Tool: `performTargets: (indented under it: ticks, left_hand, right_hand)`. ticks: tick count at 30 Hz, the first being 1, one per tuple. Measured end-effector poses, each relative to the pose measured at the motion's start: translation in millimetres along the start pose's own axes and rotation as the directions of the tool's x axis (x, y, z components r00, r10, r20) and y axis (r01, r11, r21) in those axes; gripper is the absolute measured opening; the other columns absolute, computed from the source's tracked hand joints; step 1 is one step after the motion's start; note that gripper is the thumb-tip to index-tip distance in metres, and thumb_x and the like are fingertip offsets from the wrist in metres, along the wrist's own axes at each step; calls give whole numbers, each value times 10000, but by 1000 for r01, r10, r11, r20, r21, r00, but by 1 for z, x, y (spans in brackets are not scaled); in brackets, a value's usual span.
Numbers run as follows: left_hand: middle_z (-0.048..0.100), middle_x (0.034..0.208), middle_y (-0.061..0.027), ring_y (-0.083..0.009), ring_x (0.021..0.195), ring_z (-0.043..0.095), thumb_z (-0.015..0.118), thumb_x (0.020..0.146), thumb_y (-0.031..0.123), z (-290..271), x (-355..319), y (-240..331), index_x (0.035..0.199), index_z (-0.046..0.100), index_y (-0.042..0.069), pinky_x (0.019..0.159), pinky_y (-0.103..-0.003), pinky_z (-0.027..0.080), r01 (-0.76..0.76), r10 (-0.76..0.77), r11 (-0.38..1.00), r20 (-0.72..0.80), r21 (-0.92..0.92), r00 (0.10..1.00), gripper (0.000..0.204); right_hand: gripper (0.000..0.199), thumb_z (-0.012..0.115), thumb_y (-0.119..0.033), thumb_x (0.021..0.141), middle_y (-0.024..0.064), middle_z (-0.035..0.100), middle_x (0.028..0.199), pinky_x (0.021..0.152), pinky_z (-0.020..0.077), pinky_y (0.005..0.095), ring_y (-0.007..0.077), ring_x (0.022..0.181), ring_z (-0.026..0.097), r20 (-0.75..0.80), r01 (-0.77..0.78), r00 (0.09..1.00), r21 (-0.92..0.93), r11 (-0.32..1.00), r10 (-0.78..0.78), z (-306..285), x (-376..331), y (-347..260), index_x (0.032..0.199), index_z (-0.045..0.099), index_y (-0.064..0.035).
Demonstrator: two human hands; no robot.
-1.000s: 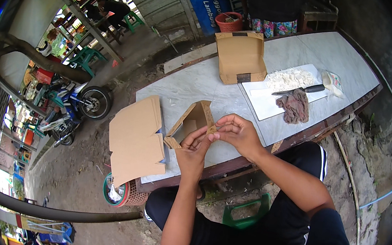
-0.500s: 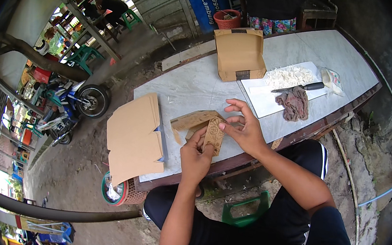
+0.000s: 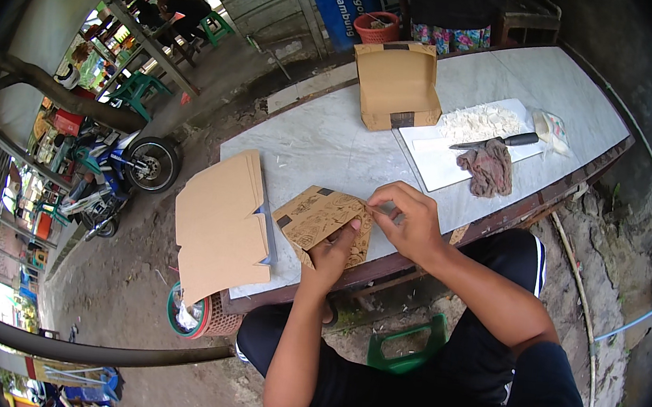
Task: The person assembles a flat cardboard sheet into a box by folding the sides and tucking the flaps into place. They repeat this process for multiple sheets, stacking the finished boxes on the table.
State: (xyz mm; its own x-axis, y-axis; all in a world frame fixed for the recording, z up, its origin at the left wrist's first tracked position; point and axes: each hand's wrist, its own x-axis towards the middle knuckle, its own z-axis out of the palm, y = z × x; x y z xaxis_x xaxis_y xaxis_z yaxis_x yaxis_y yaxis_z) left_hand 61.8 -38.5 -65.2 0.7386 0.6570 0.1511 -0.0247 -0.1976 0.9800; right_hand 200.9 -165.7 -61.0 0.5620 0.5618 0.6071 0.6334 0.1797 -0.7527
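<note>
A partly folded brown cardboard box (image 3: 321, 212) with dark printed patterns is between my hands at the table's near edge. My left hand (image 3: 330, 256) grips it from below, the thumb on its outer face and the other fingers tucked behind a panel. At the box's right corner, my right hand (image 3: 408, 218) pinches the edge between thumb and forefinger. Left of the box lies a stack of flat cardboard blanks (image 3: 220, 224). Farther back, an open-lidded cardboard box (image 3: 398, 92) stands on the table.
A white board (image 3: 441, 168) on the marble table (image 3: 292, 148) carries chopped white pieces (image 3: 481, 123), a knife (image 3: 499, 141) and a crumpled cloth (image 3: 487, 169). A plastic bag (image 3: 552, 132) is beside them. Below are a green stool (image 3: 406, 347) and a basket (image 3: 203, 318). A motorbike (image 3: 127, 171) stands left.
The cardboard box has turned, so its patterned outer face now shows. My right hand's raised fingers have curled in, and the hand has moved slightly down to the box's corner.
</note>
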Motion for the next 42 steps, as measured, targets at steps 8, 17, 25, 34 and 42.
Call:
performTargets:
  ticks: [8, 17, 25, 34, 42]
  left_hand:
    - [730, 1117, -73, -180, 1049, 684, 812, 865, 53, 2, 5, 24, 1197, 685, 35, 928, -329, 536, 183, -199, 929, -18, -322, 980, 356]
    - [714, 1080, -71, -199, 1021, 683, 736, 855, -7, -12, 26, 17, 1152, 679, 38, 892, -354, 568, 409, -401, 776, 125, -480, 908, 306]
    - [719, 1087, -51, -188, 1007, 692, 767, 871, 55, -8, 24, 22, 1127, 694, 72, 858, -351, 549, 421, -418, 768, 120, -482, 901, 267]
    - [728, 1106, -54, -188, 1014, 695, 793, 881, 138, 4, 22, 25, 1172, 702, 45, 904, -373, 542, 401, -403, 806, 92, -435, 910, 319]
    - [731, 1120, -75, -205, 1056, 704, 803, 893, 116, 6, 40, 14, 1171, 680, 60, 934, -399, 576, 450, -431, 717, 169, -532, 886, 309]
  right_hand:
    - [170, 795, -79, 858, 95, 763, 993, 727, 613, 356, 261, 852, 756, 15, 205, 979, -168, 964, -206, 0, 0, 0, 1005, 716, -46]
    - [139, 784, -45, 874, 118, 783, 1030, 750, 633, 356, 285, 865, 776, -1, 285, 957, -202, 937, -291, 5, -2, 3, 1008, 751, -32]
    - [114, 767, 10, 898, 151, 786, 1041, 728, 637, 299, 213, 850, 789, -8, 84, 996, -66, 994, -85, 8, -3, 0, 1008, 739, 21]
    - [140, 756, 20, 896, 146, 784, 981, 768, 643, 313, 223, 889, 794, -14, 5, 1000, -103, 995, -7, 12, 5, -5, 1033, 726, 17]
    - [106, 769, 70, 861, 178, 798, 1050, 867, 617, 327, 240, 984, 790, -71, 39, 996, -190, 981, -53, 15, -2, 9, 952, 727, 35]
